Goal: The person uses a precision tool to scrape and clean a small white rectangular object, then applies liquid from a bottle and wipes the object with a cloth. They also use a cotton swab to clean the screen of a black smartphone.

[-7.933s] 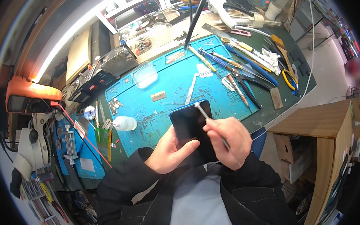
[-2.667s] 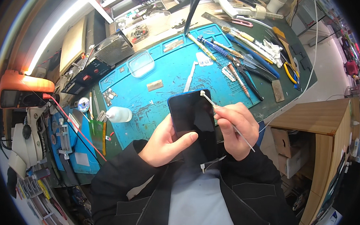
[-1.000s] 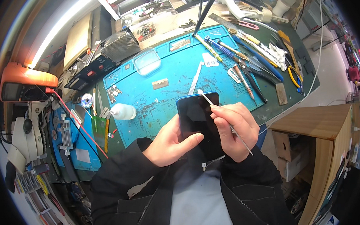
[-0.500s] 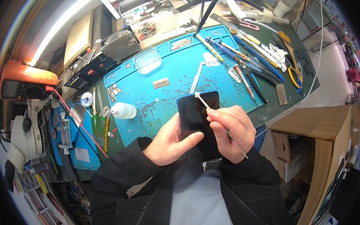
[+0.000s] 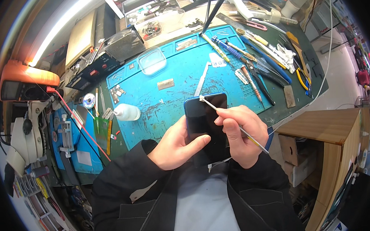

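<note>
A phone [image 5: 198,122] with a dark screen and blue edge stands between my hands, close to my body. My left hand [image 5: 176,145] grips its left side, thumb lying across the screen. Pinched in my right hand [image 5: 248,133] is a thin metal pick [image 5: 210,104], its rear end sticking out past the palm. A small white wad [image 5: 202,98] sits at the pick's tip, touching the phone's top edge. Just beyond that edge a white jointed strip [image 5: 201,81] lies on the blue mat [image 5: 152,117]. A white cable plug [image 5: 210,167] shows by the phone's lower end.
A white bottle [image 5: 127,112] stands left of the phone. Farther back are a clear plastic box [image 5: 151,62] and a metal plate [image 5: 165,84]. Screwdrivers, tweezers and pliers [image 5: 302,80] lie at the right. An orange multimeter [image 5: 28,83] with red leads is at far left.
My right hand and the pick's rear end have shifted right, so the pick lies flatter. Its tip stays at the phone's top edge. The phone has moved slightly right.
</note>
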`<state>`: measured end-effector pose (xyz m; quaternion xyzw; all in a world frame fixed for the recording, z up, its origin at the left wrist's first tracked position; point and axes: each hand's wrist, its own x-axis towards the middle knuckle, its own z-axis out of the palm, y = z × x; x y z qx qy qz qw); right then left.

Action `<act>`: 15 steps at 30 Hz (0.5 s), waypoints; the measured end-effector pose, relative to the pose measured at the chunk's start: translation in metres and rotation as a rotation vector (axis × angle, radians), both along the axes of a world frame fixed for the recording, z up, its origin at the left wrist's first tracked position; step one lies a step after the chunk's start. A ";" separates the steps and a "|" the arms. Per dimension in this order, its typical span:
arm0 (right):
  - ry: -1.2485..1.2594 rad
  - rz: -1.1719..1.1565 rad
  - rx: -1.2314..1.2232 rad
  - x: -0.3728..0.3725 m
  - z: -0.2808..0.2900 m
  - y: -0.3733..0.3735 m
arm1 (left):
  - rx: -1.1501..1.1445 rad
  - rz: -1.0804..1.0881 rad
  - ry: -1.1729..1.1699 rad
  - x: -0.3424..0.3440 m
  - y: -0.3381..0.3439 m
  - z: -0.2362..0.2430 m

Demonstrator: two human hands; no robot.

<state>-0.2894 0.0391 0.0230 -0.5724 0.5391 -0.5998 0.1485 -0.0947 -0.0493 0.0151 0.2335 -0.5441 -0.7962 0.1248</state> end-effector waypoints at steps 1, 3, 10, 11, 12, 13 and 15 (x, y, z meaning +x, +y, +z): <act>-0.011 0.006 0.000 0.000 0.001 0.000 | -0.007 0.000 -0.006 0.000 0.000 0.001; -0.032 0.017 0.000 0.001 0.003 -0.002 | -0.014 -0.002 -0.017 0.000 0.000 0.001; -0.085 0.002 0.059 -0.001 0.006 0.001 | 0.002 0.042 0.005 -0.002 0.002 0.002; -0.091 0.002 0.051 0.000 0.006 0.000 | 0.005 0.043 0.010 -0.002 0.003 0.002; -0.097 0.006 0.044 0.000 0.006 -0.001 | 0.004 0.043 0.007 -0.002 0.003 0.002; -0.115 -0.003 0.063 -0.001 0.005 0.000 | 0.002 0.043 0.004 -0.002 0.003 0.002; -0.152 -0.020 0.100 -0.004 0.003 0.004 | 0.000 0.043 0.006 -0.002 0.002 0.003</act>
